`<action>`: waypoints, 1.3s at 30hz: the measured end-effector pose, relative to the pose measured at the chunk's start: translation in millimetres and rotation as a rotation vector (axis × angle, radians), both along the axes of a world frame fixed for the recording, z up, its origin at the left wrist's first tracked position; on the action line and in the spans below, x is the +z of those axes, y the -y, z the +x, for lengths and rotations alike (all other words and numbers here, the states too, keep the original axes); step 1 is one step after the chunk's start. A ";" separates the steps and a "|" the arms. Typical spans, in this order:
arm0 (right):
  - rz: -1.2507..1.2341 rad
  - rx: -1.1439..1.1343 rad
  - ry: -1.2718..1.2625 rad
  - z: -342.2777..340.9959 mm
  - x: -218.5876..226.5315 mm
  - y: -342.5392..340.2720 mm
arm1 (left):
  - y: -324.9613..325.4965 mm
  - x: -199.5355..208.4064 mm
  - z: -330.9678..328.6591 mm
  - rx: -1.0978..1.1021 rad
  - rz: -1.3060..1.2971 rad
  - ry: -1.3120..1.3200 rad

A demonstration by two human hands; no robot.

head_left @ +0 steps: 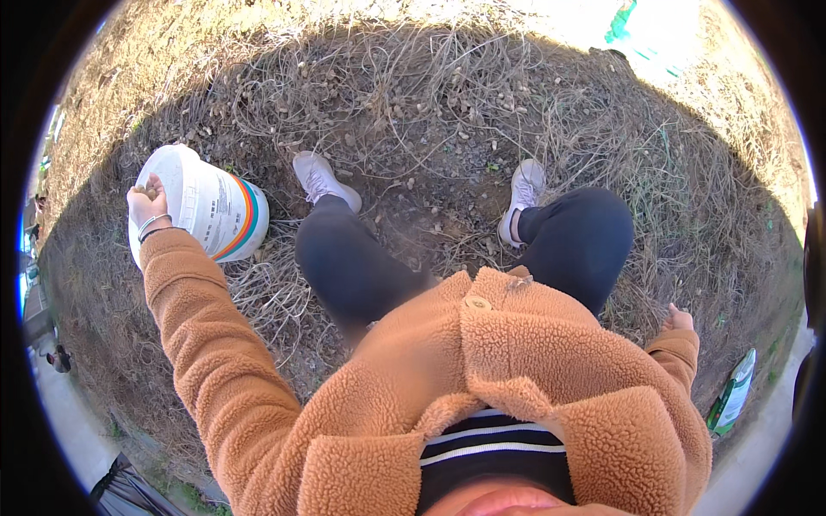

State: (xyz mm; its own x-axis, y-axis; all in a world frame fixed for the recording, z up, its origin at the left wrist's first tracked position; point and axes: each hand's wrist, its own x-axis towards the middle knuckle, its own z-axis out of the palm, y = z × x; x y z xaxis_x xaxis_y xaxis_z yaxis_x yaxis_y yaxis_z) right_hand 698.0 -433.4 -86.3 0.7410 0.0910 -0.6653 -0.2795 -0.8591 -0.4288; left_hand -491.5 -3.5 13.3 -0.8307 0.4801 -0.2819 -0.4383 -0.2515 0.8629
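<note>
My left hand [148, 205] is over the rim of a white plastic bucket [206, 202] with orange, red and teal bands, on the ground at my left. Its fingers are curled around something small and tan that looks like a peanut pod. Shadow and the hand hide the bucket's inside. At the far right, my right hand [678, 319] is low beside the dry vines [662, 185], its fingers drawn together. Whatever it may pinch is too small to make out. Tan pods lie scattered among the stalks.
My shoes [323, 179] are planted apart on bare soil [404, 206]. A green and white bag [733, 394] lies beyond my right hand. Green and white material [641, 39] is at the sunlit far edge. Black sheeting [129, 490] is at lower left, near a pale path.
</note>
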 end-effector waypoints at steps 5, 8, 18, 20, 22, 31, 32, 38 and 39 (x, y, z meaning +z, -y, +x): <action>-0.117 1.065 0.827 -100.5 100.6 -197.6 | 40.5 10.3 -29.9 -0.119 -0.527 0.042; 0.291 0.991 0.466 -203.3 133.9 -316.7 | 39.5 7.8 1.6 -0.332 -0.443 -0.060; 0.159 1.765 -0.064 -542.1 -28.5 -549.0 | 41.6 31.1 339.3 -0.642 0.103 0.069; 0.211 1.706 0.102 -584.2 -78.0 -559.0 | 41.5 23.4 378.0 -0.678 -0.021 0.132; 0.144 1.410 0.005 -606.4 -120.6 -561.5 | 32.7 14.5 388.3 -0.682 -0.173 0.277; 0.391 0.667 -0.164 -605.2 -220.3 -586.8 | 17.6 -4.5 387.9 -0.769 -0.160 0.412; 0.406 0.600 -0.254 -600.6 -216.6 -587.8 | 16.5 -4.3 387.8 -0.775 -0.151 0.417; 0.638 0.753 -0.736 -554.6 -130.1 -584.8 | 15.6 -3.8 393.7 -0.773 -0.134 0.378; 0.636 0.791 -0.778 -547.2 -110.3 -583.0 | 16.2 -4.5 396.5 -0.782 -0.135 0.371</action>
State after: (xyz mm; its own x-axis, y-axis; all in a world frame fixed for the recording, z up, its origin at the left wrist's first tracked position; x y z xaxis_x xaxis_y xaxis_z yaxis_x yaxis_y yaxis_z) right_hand 150.8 149.6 -196.7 -0.2244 0.7871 -0.5745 -0.1495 -0.6104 -0.7779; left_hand -95.0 -19.7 8.8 -0.1202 0.8167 -0.5644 -0.7009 0.3328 0.6308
